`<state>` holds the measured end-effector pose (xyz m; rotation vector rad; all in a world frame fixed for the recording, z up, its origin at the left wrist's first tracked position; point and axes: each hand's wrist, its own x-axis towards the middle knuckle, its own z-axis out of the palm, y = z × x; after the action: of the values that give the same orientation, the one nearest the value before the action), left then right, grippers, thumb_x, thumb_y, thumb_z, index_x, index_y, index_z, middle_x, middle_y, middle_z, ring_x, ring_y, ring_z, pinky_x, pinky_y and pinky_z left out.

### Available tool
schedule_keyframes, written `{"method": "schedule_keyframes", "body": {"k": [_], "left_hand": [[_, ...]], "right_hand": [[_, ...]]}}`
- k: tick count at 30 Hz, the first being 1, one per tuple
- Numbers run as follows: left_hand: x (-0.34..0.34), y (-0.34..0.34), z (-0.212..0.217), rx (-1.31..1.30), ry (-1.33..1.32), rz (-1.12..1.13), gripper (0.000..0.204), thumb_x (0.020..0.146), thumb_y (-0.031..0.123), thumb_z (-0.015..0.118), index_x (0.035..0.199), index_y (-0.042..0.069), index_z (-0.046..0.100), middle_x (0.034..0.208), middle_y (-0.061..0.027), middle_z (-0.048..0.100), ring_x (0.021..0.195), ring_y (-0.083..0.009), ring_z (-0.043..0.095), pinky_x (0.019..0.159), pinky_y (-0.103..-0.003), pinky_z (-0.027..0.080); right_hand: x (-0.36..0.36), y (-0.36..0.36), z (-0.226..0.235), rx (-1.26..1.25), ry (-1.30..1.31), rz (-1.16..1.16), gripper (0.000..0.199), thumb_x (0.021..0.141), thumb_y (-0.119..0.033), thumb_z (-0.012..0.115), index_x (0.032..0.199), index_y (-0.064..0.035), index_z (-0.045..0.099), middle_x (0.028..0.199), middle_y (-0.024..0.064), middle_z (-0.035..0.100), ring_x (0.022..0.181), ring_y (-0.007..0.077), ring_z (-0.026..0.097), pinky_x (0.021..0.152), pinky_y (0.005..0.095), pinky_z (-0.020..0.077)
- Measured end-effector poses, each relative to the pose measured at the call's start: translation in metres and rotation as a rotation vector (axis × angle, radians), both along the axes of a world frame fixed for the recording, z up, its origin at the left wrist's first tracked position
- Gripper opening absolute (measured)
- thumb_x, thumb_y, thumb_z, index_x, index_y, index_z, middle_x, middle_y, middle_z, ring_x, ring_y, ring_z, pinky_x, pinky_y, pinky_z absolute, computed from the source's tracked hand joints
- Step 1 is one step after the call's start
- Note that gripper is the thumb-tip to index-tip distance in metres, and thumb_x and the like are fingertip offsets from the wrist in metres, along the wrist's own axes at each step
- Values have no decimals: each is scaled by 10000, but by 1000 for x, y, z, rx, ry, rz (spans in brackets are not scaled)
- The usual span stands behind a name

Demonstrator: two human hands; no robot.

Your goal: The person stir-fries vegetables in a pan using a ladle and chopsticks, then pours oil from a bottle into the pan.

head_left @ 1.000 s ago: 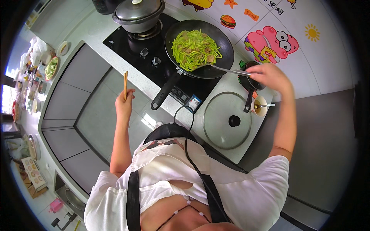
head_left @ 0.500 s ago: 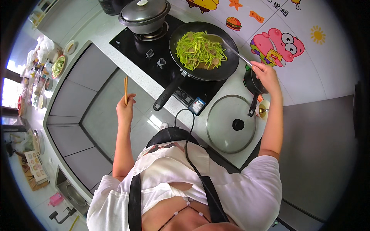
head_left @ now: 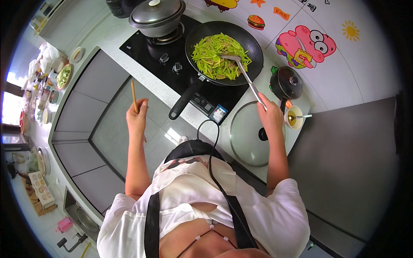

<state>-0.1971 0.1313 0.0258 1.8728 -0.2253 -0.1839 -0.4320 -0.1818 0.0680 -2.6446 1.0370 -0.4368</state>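
Note:
My right hand [head_left: 271,114] is closed round the handle of a metal spatula [head_left: 249,80]. The spatula's blade rests among thin green strips mixed with brownish pieces [head_left: 215,64], probably vegetable and meat, in a black wok [head_left: 254,47]. The wok sits on the black gas stove [head_left: 144,49], its long handle pointing toward me. Away from the wok, to the left over the floor, my left hand [head_left: 137,118] holds a pair of wooden chopsticks [head_left: 134,94] with their tips up.
A glass lid [head_left: 247,133] lies on the counter below my right forearm. Beside it stand a small black lidded pot [head_left: 289,84] and a white bowl with a spoon [head_left: 292,122]. A grey lidded pot [head_left: 157,19] occupies the other burner. Dishes line the left counter [head_left: 56,103].
My right hand has come toward me and to the left, drawing the spatula from the wok's far right side into the middle of the food. My left hand has barely shifted.

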Motion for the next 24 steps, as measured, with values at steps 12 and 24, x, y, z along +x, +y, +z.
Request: {"method": "schedule_keyframes", "body": {"k": [12,24], "left_hand": [[-6,-38,76,-1035,388,-317,407,932,347,373,1037,0,558,866,-68,594,620,-120,477,511,-232,374],[-69,-138,40,-956,1004,-742,522,918,463,289,1254,85,413,1232,-94,473,1139,-222,425,965,-378,332]], "right_hand": [[-2,2,-6,-304,-150,2,401,734,-162,644,1120,-120,543,993,97,563,898,285,541,752,366,437],[52,120,-13,519,-962,402,456,843,-386,555,1065,12,535,766,26,479,543,79,426,488,197,359]]}}
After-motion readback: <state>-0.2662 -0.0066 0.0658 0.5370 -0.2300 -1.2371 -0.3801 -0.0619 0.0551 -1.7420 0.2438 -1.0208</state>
